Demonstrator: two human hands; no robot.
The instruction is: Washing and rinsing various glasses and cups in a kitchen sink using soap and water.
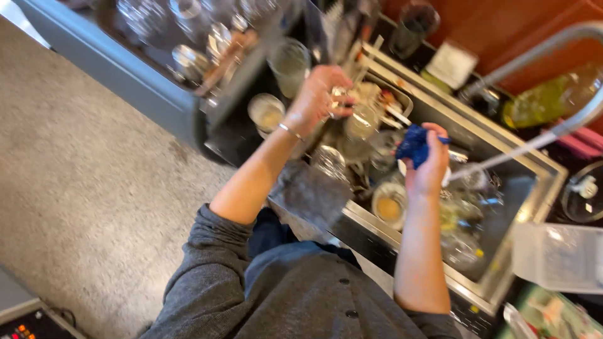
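My left hand (316,97), with a thin bracelet at the wrist, is raised over the left end of the sink and closed around a small shiny item (340,100); blur hides what kind it is. My right hand (428,166) is held above the middle of the sink, gripping a dark blue scrubbing cloth (413,145). Below both hands the steel sink (502,276) is packed with several glasses, jars and a cup of yellowish liquid (389,208).
An open dishwasher rack (188,56) with several glasses stands at the upper left. A curved grey faucet (553,37) arches over the sink's right side. A clear plastic tub (559,257), a glass lid (584,194) and a green bottle (543,103) sit to the right.
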